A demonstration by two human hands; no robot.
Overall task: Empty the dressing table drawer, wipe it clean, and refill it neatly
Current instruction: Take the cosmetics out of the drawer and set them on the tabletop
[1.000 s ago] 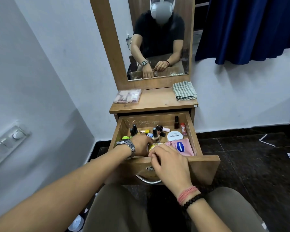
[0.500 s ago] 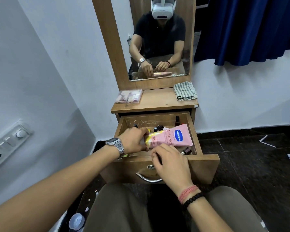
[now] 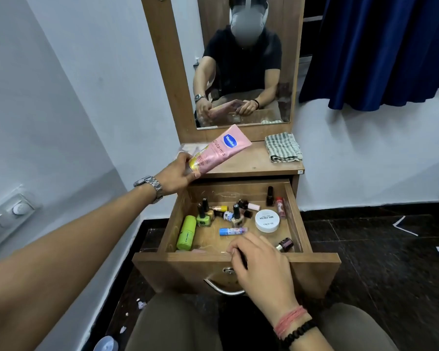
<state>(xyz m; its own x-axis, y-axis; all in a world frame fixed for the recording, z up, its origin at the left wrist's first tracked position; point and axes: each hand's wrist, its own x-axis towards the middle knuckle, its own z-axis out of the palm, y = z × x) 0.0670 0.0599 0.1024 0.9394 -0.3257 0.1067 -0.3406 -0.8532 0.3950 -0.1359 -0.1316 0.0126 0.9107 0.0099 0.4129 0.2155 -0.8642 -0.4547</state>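
Observation:
The wooden drawer (image 3: 213, 269) of the dressing table stands pulled out in front of me. My left hand (image 3: 176, 174) grips a pink Vaseline lotion tube (image 3: 221, 152) by its cap end, lifted above the tabletop (image 3: 251, 164). My right hand (image 3: 257, 259) rests over the drawer's front edge with curled fingers; nothing shows in it. Inside the drawer lie several nail polish bottles (image 3: 205, 216), a green tube (image 3: 186, 233), a blue lip balm (image 3: 232, 231), a white round tin (image 3: 267, 220), a red lip balm (image 3: 279, 207) and a dark bottle (image 3: 285, 244).
A folded striped cloth (image 3: 283, 147) lies at the tabletop's right. A flat pink packet (image 3: 188, 148) sits at its left, partly hidden by the tube. A mirror (image 3: 243, 62) rises behind. White wall with a switch panel (image 3: 13, 211) at left, blue curtain (image 3: 380, 49) at right, dark floor below.
My left hand has lifted the pink tube out of the drawer and up over the tabletop. My right hand has let go of the tube and stays at the drawer front.

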